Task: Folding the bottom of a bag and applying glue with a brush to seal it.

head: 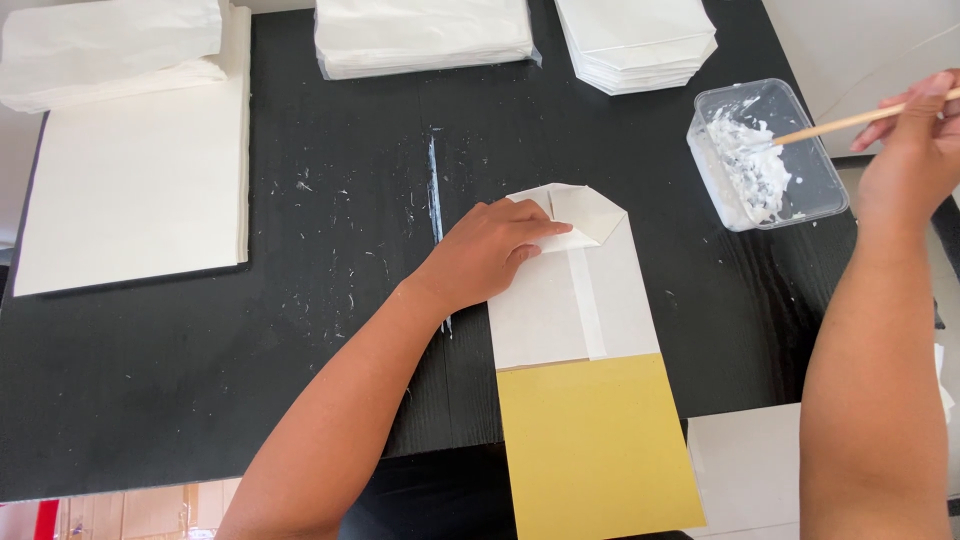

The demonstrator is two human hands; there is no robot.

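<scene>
On a black wooden surface, the left hand is pressing flat, fingers spread, on a white folded paper bag lying mid-surface over a yellow card sheet. The right hand is pinching a thin wooden stick, dipping into a clear plastic tub of white paste near the right edge.

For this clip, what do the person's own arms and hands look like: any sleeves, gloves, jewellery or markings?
Both arms are bare along all that shows, from the frame's lower edge up to the wrists; no sleeve is visible. The left hand and the right hand wear no gloves. No watch, bracelet or ring can be seen, and no markings or tattoos show. The fingernails look short and unpainted, as far as can be told.
</scene>
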